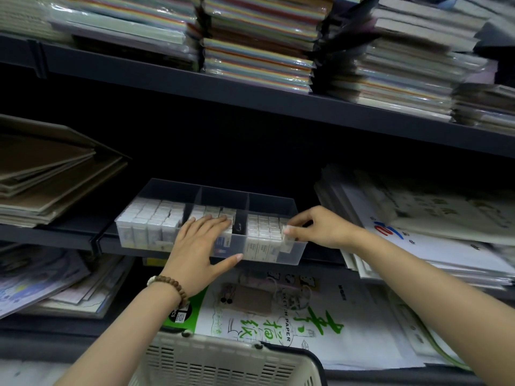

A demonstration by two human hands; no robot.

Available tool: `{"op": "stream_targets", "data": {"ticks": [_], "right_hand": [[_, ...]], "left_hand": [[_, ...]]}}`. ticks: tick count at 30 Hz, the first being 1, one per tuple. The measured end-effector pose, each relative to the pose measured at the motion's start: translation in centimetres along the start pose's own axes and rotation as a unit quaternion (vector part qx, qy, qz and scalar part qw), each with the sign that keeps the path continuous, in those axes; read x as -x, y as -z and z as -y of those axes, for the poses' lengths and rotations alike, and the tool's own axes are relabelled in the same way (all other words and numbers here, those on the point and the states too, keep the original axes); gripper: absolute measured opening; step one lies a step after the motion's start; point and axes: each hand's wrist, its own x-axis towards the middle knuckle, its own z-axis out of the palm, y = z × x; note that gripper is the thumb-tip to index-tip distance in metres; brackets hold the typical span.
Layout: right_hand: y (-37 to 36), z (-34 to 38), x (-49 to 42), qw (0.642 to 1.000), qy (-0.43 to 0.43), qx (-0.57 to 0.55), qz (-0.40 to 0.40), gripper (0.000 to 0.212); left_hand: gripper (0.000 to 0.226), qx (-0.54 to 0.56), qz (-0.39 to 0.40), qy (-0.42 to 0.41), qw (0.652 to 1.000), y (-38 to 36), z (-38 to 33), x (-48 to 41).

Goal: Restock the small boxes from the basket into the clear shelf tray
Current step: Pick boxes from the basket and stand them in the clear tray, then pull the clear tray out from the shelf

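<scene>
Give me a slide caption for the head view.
Left hand rests on boxes in the tray; right hand pinches one box at its right end.

Dark metal shelving [250,98] stacked with wrapped paper packs [259,43] and brown card sheets [47,168]

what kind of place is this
Probably a stationery or art-supply shop: dark shelves stacked with wrapped coloured paper packs, a sketch paper pad below, and a clear tray of small boxes.

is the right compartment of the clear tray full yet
Not full: small boxes pack only its front part; the back of the clear tray there is bare. The right hand pinches one.
</scene>
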Motion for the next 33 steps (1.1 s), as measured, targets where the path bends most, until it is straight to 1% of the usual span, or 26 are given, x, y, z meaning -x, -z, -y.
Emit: {"op": "stream_targets", "data": {"ticks": [3, 5, 7, 10, 12, 15, 16, 17, 19, 21, 22, 27, 29, 31, 33], "right_hand": [[-0.3, 0.1, 0.0, 0.999, -0.012, -0.041, -0.008, 0.035], [-0.5, -0.1, 0.1, 0.998, -0.007, -0.048, -0.031, 0.026], [-0.8, -0.3, 0.2, 0.997, 0.0, -0.044, -0.06, 0.022], [-1.4, -0.4, 0.2, 0.994, 0.006, -0.026, -0.102, 0.021], [-1.6, -0.3, 0.2, 0.993, 0.004, -0.021, -0.114, 0.023], [-1.8, -0.2, 0.9, 0.99, 0.001, -0.06, -0.131, 0.031], [-2.0, -0.2, 1.4, 0.988, 0.01, -0.057, -0.144, 0.033], [-2.4, -0.3, 1.9, 0.986, 0.027, -0.028, -0.162, 0.034], [-3.4, -0.8, 3.0, 0.979, 0.066, 0.079, -0.178, 0.04], [-4.4, -1.4, 3.7, 0.97, 0.093, 0.159, -0.158, 0.046], [-4.9, -1.6, 3.9, 0.97, 0.095, 0.169, -0.148, 0.049], [-5.3, -0.7, 3.9, 0.976, 0.053, 0.138, -0.162, 0.051], [-4.8, -0.4, 3.9, 0.98, 0.023, 0.126, -0.151, 0.056], [-4.3, 0.2, 3.5, 0.991, -0.012, 0.095, -0.097, 0.064], [-4.0, 1.0, 3.0, 0.997, -0.057, 0.04, -0.028, 0.072]], "left_hand": [[0.073, -0.001, -0.007, -0.001, 1.0, -0.1, 0.0, 0.0], [0.072, -0.003, -0.011, -0.001, 1.0, -0.1, 0.0, -0.1], [0.071, -0.004, -0.015, -0.003, 1.0, -0.2, 0.0, -0.1], [0.071, 0.0, -0.02, -0.005, 1.0, -0.2, -0.1, -0.1], [0.071, -0.001, -0.021, -0.006, 1.0, -0.2, -0.1, 0.0], [0.073, 0.003, -0.018, -0.01, 1.0, -0.1, 0.1, 0.0], [0.073, 0.002, -0.017, -0.012, 1.0, -0.1, 0.1, 0.1], [0.074, 0.001, -0.016, -0.014, 1.0, -0.1, 0.2, 0.1], [0.074, 0.001, -0.015, -0.017, 1.0, -0.1, 0.3, 0.1], [0.075, 0.002, -0.013, -0.018, 1.0, -0.2, 0.3, 0.2], [0.075, 0.0, -0.011, -0.017, 1.0, -0.2, 0.3, 0.2], [0.074, -0.01, -0.008, -0.022, 1.0, -0.1, 0.4, 0.3], [0.075, 0.004, -0.014, -0.019, 1.0, 0.2, 0.7, 0.5], [0.079, 0.01, -0.034, -0.01, 0.999, 0.8, 1.3, 0.8], [0.084, 0.019, -0.085, 0.022, 0.996, 1.7, 2.3, 1.0]]}}
